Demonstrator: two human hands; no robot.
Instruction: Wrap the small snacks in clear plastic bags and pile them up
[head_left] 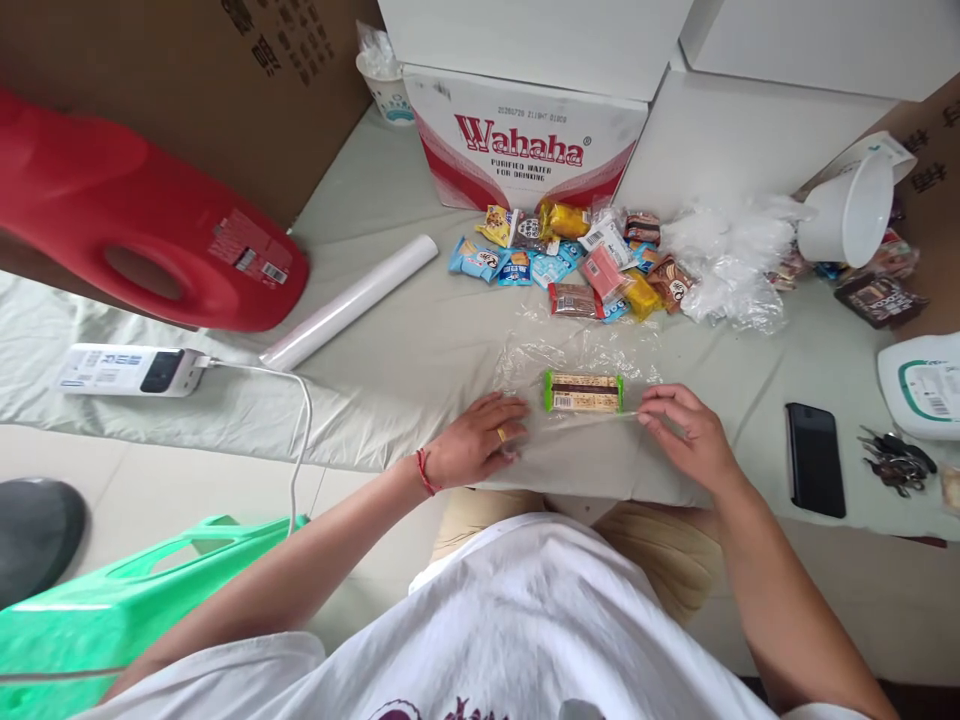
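My left hand (pixel 480 438) lies with fingers loosely spread beside the clear film (pixel 525 355); with my right hand (pixel 684 430) I pinch that film's near right edge. I see the green-ended snack bar (pixel 583 392) on the film, between both hands. Beyond sit heaped snack packets (pixel 600 270), then the Wahaha box (pixel 525 140).

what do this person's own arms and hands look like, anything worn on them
The left grip, an ungloved human hand, wears a gold-coloured metal-looking ring, with a thin red cord bracelet around its wrist. The right grip, also ungloved, shows no jewellery. Short white fabric sleeves leave both forearms uncovered; the white fabric shirt has a dark purplish print, cut off by the frame.
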